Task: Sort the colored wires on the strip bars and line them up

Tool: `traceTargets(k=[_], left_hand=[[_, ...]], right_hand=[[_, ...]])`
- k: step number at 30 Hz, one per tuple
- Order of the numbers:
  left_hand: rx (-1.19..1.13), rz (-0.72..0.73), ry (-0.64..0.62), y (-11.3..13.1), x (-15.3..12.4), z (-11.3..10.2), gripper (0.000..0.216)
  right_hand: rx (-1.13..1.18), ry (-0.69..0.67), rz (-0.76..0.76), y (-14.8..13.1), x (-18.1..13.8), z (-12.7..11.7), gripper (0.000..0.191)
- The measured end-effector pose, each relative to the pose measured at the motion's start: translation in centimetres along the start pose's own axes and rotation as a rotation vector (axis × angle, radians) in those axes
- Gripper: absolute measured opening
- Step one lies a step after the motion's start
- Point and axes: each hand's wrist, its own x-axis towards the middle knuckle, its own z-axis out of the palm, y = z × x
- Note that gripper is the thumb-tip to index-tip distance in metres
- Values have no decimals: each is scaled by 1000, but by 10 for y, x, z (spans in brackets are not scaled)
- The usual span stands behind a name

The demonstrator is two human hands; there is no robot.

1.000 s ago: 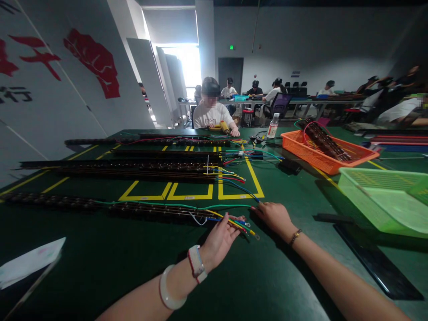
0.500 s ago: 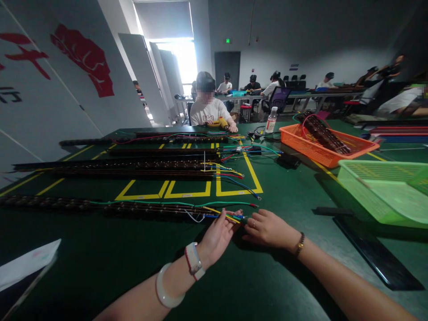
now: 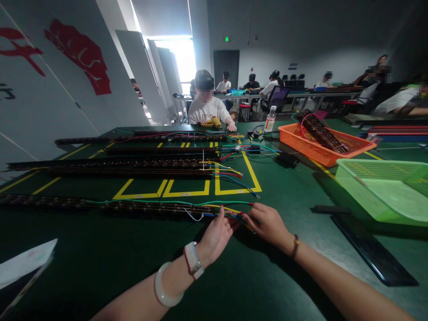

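A long dark strip bundle (image 3: 133, 207) lies across the near side of the table, its coloured wires running out at the right end. Around those wires my left hand (image 3: 217, 236) is closed, thumb up, with a yellow wire (image 3: 230, 210) passing through it. My right hand (image 3: 270, 226) is closed at the wire ends just right of it, fingers pinched by a red-sleeved tip. A green wire (image 3: 224, 203) runs along the top of the bundle and ends against the right hand's knuckles. A white tie (image 3: 192, 216) loops from the bundle. The fingers partly hide the wire ends.
More dark strips (image 3: 133, 173) with wires lie beyond. To the right are an orange basket (image 3: 329, 156) holding dark strips, a green basket (image 3: 377, 205) and a flat black piece (image 3: 374, 252). A bottle (image 3: 270, 119) stands farther back. Across the table sits a person (image 3: 207, 109).
My right hand has shifted slightly right and up, its fingers now beside the green wire's end. My left hand stays at the wires. The person opposite has moved a yellow tool slightly left.
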Motion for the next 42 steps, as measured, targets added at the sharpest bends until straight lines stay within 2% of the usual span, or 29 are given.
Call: traceTargets(k=[5, 7, 10, 12, 14, 17, 19, 22, 27, 30, 32, 34, 37, 42], left_hand=[[0, -31, 98, 2, -1, 4, 31], [-7, -36, 129, 3, -2, 5, 29], [-5, -49, 141, 4, -2, 7, 27], [6, -58, 136, 5, -3, 8, 25], [14, -58, 121, 5, -3, 8, 23], [17, -48, 106, 3, -2, 5, 22], [16, -35, 99, 1, -1, 2, 20], [16, -12, 76, -1, 1, -3, 19], [25, -20, 84, -1, 2, -4, 20], [32, -20, 78, 0, 2, -2, 21], [21, -19, 69, -1, 3, -2, 21], [5, -18, 68, -1, 4, -3, 22], [1, -25, 74, -1, 3, -3, 22], [9, -43, 97, 1, 2, -1, 23]], right_hand=[[543, -309, 556, 17, 5, 8, 41], [774, -418, 725, 19, 6, 10, 43], [1052, -462, 806, 19, 6, 10, 41], [1072, -438, 808, 19, 7, 8, 42], [860, -365, 729, 20, 9, 6, 42], [328, -236, 468, 22, 10, 5, 41], [62, -220, 338, 23, 9, 6, 39], [-129, -261, 266, 24, 8, 10, 39], [-142, -263, 186, 25, 3, 3, 50], [-87, -207, -133, 21, 0, -9, 60], [-121, -194, -377, 18, -2, -15, 57], [-174, -200, -509, 15, -2, -17, 49], [-210, -244, -530, 13, -1, -17, 37], [-185, -390, -442, 16, 0, -15, 29]])
